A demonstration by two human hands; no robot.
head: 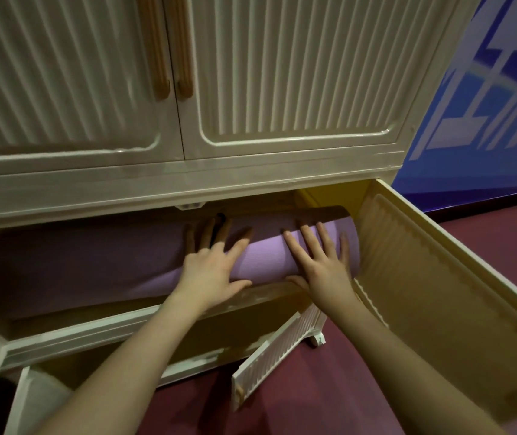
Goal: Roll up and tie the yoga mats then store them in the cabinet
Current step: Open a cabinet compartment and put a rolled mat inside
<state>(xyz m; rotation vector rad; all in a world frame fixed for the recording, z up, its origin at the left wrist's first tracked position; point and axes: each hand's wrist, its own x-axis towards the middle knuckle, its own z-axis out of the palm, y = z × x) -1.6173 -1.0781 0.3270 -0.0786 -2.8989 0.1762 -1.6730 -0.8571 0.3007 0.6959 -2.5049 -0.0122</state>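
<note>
A cream cabinet (pixel 282 171) with ribbed doors is filling most of the view, its two upper doors sitting closed with their wooden handles (pixel 169 51) side by side at the middle seam. Below them a wide compartment is standing open, its right door (pixel 439 262) swinging out over the dark red floor (pixel 361 387), and a smaller ribbed door (pixel 276 350) is hanging open beneath it near the cabinet's right front corner. A rolled purple yoga mat (pixel 94 265) is lying lengthwise inside the open compartment, its right end reaching close to the compartment's right edge and its left part lying in shadow. The left hand (pixel 210 271) is pressing flat on the roll near its middle, fingers spread and extended, not gripping. The right hand (pixel 323 265) is lying on the roll's right end, fingers splayed over the top and the thumb tucking under the lower side.
</note>
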